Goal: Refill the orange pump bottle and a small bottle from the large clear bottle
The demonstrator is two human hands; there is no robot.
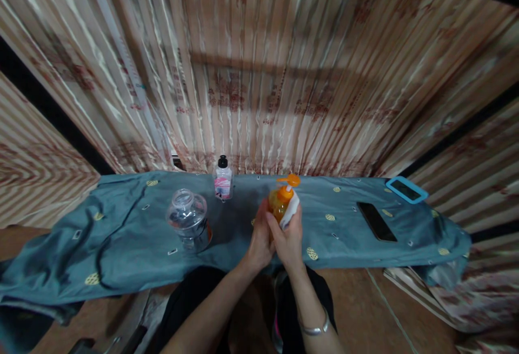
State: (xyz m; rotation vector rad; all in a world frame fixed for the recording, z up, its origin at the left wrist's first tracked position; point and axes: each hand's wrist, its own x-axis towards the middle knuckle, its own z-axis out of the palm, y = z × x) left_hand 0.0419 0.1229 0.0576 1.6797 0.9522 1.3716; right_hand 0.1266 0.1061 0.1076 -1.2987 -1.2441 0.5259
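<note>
An amber pump bottle (pixel 279 202) with an orange pump top is held up in front of me, slightly tilted. My left hand (pixel 261 235) is wrapped round its lower left side. Against the bottle's right side my right hand (pixel 288 240) presses a white cloth or tissue (pixel 291 212), its thumb lying across the front. The bottle's base is hidden by both hands. Left of them stands a small clear bottle (pixel 223 181) with a black cap and a pink label. Nearer to me is a clear plastic container (pixel 188 219) with a domed lid.
A blue-green patterned cloth (pixel 133 224) covers the narrow table. On the right lie a dark phone (pixel 376 221) and a blue-framed device (pixel 406 189). A pleated, printed curtain (pixel 251 89) hangs right behind the table, between dark poles.
</note>
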